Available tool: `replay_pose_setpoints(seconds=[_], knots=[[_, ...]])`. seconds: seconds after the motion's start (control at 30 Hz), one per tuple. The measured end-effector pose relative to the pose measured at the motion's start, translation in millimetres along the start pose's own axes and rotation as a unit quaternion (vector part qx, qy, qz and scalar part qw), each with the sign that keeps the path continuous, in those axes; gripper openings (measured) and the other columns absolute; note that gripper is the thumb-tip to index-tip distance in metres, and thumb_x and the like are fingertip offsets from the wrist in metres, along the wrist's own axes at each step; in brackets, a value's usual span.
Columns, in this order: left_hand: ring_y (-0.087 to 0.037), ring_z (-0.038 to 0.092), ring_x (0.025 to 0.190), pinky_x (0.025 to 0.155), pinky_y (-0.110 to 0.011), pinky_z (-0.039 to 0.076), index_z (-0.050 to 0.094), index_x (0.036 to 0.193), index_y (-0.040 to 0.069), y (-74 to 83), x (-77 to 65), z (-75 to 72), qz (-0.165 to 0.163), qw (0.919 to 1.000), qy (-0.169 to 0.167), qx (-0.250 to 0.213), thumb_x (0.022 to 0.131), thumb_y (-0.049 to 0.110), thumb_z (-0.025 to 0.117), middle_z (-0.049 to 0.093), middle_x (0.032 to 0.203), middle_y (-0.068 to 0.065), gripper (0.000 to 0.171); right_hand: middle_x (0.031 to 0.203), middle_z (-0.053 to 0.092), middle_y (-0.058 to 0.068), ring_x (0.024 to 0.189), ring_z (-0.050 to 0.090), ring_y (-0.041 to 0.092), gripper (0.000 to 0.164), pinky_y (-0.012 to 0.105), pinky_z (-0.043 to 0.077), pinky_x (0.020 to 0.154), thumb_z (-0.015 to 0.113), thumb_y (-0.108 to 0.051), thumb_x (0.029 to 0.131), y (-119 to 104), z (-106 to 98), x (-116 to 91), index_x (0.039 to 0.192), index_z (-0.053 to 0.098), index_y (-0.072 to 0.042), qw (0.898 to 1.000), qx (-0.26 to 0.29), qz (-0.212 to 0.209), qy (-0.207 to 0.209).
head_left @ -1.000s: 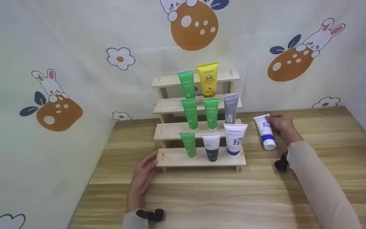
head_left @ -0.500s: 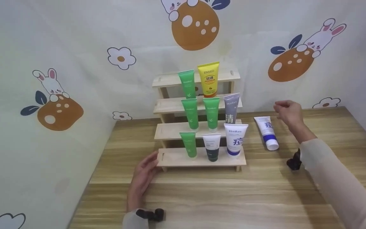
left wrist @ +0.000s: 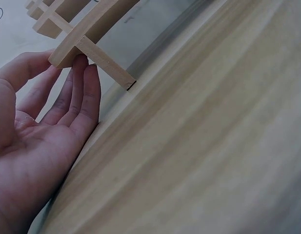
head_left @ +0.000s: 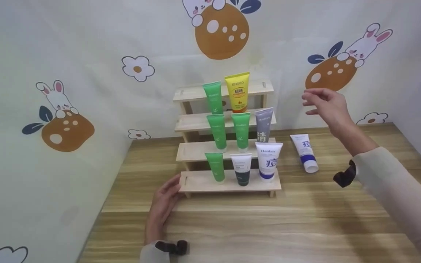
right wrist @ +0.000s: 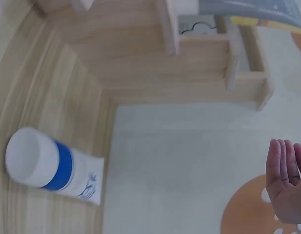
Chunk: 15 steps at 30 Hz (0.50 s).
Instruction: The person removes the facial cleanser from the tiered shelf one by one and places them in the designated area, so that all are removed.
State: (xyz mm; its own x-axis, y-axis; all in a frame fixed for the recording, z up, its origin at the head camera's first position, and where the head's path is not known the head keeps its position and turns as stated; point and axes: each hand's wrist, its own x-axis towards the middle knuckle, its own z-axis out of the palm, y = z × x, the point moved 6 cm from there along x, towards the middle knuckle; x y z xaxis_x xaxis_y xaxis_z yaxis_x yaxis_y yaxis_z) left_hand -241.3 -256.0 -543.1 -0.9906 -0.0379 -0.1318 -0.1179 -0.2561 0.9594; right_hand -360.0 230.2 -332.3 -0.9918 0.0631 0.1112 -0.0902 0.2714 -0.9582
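A stepped wooden display rack (head_left: 196, 181) stands on the table, with squeeze tubes upright on its tiers. My left hand (head_left: 165, 204) grips the left end of its lowest tier; in the left wrist view the thumb lies at the board's end (left wrist: 67, 51) and fingertips reach beneath. My right hand (head_left: 333, 109) is raised in the air right of the rack, fingers loosely bent and holding nothing. Below it, a white tube with a blue band (head_left: 306, 151) lies on the table. A similar white tube (head_left: 268, 159) stands at the right of the lowest tier.
Beside that standing tube are a white-and-dark-green tube (head_left: 242, 168) and a green tube (head_left: 216, 166). Higher tiers bear more green tubes, a grey tube (head_left: 263, 124) and a yellow tube (head_left: 238, 91). A patterned backdrop (head_left: 287, 65) rises behind the wooden table (head_left: 239, 226).
My right hand has let go of the lying white tube and risen up and away from it. The left hand has stayed at the rack's end.
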Motion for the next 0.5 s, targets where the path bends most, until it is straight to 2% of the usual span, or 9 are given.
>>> replay_pose_setpoints(seconds=[0.2,0.4,0.5], knots=[[-0.017,0.06,0.127,0.107,-0.032,0.052,0.044,0.147,-0.002,0.9,0.4,0.1,0.001,1.0,-0.007,0.006,0.099,0.009,0.06,0.045,0.153,-0.022,0.052,0.116,0.068,-0.01,0.103,0.066,0.006,0.05,0.014,0.058,0.084,0.068,-0.047,0.091,-25,18,-1,0.131,0.062,-0.017,0.999,0.033,-0.016,-0.017],[-0.016,0.061,0.125,0.107,-0.034,0.053,0.044,0.147,-0.001,1.5,0.2,0.2,0.002,0.9999,-0.014,0.009,0.099,0.012,0.061,0.047,0.152,-0.02,0.053,0.131,0.064,-0.001,0.111,0.063,0.009,0.056,0.015,0.056,0.09,0.068,-0.05,0.091,-49,39,-1,0.136,0.06,-0.017,0.998,0.024,-0.04,-0.05],[-0.017,0.061,0.124,0.107,-0.035,0.053,0.045,0.147,-0.001,1.9,0.6,0.3,0.003,0.9999,-0.016,0.007,0.099,0.011,0.061,0.048,0.151,-0.019,0.052,0.137,0.06,0.002,0.117,0.061,0.012,0.058,0.019,0.055,0.097,0.066,-0.051,0.092,-60,49,-1,0.138,0.058,-0.017,0.996,0.009,-0.054,-0.076]])
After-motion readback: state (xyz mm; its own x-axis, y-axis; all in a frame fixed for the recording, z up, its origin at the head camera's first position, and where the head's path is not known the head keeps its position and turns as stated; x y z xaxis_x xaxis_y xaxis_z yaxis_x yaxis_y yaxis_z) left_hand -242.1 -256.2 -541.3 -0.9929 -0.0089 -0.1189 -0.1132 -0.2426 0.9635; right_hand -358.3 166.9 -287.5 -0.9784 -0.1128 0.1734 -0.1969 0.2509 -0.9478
